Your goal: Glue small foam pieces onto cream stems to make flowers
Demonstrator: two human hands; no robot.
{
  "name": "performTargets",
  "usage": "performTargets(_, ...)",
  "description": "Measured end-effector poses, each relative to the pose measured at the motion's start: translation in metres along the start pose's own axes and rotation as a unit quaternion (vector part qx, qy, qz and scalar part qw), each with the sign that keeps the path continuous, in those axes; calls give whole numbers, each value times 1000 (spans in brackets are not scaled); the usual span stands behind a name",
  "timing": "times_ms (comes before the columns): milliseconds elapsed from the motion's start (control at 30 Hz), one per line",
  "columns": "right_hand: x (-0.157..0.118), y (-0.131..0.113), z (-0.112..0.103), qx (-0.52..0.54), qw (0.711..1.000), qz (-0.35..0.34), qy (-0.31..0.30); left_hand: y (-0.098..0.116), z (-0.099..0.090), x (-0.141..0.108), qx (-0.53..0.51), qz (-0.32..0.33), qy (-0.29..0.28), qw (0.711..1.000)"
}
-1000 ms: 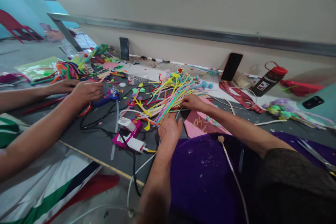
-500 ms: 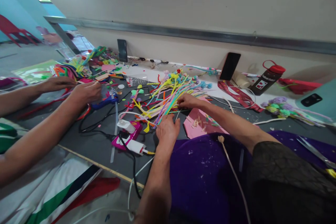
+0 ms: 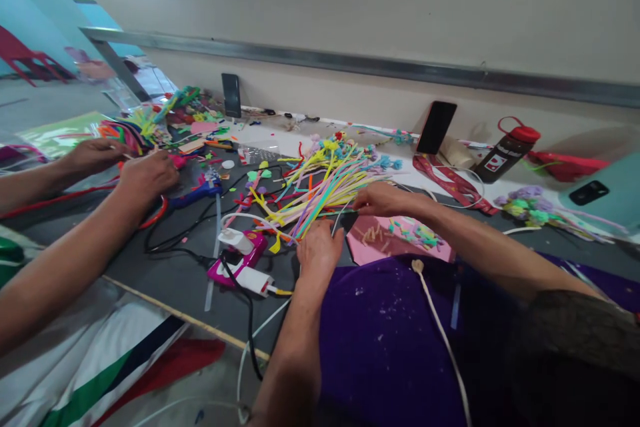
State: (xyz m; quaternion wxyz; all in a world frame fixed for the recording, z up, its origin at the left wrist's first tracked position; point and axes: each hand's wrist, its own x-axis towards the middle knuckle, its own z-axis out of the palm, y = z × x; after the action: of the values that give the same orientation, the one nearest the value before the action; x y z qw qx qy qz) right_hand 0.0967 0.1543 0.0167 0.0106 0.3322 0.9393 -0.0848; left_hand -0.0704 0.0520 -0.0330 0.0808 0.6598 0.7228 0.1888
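A bundle of colourful pipe cleaners (image 3: 325, 190) lies across the dark tabletop, fuzzy flower heads at its far end. At the near ends of the stems is my left hand (image 3: 320, 250), fingers curled, with a thin pale stem rising from it; the fingertips are partly hidden. My right hand (image 3: 377, 199) is closed in a pinch at the bundle's right side, and what it holds is too small to make out. Just below it, a pink tray (image 3: 365, 247) contains short pale sticks and small green and blue pieces.
At the left, a person's hands (image 3: 150, 173) work beside a blue glue gun (image 3: 200, 193). A pink power strip (image 3: 215, 271) with cables lies left of my left arm. Behind stand two phones (image 3: 436, 128) and a dark bottle (image 3: 507, 153). A purple cloth (image 3: 380, 333) covers my lap.
My right hand has moved right, away from my left hand, uncovering more of the pink tray. My left hand has stayed nearly in place. The other person's hands have shifted left.
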Motion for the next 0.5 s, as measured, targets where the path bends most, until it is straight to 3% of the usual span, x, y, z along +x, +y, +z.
performTargets(233,51,1,25,-83,995,52,35,1,-4,1,9,-10,-17,1000)
performTargets(500,63,7,32,-108,994,24,6,2,-4,-1,7,-3,-18,1000)
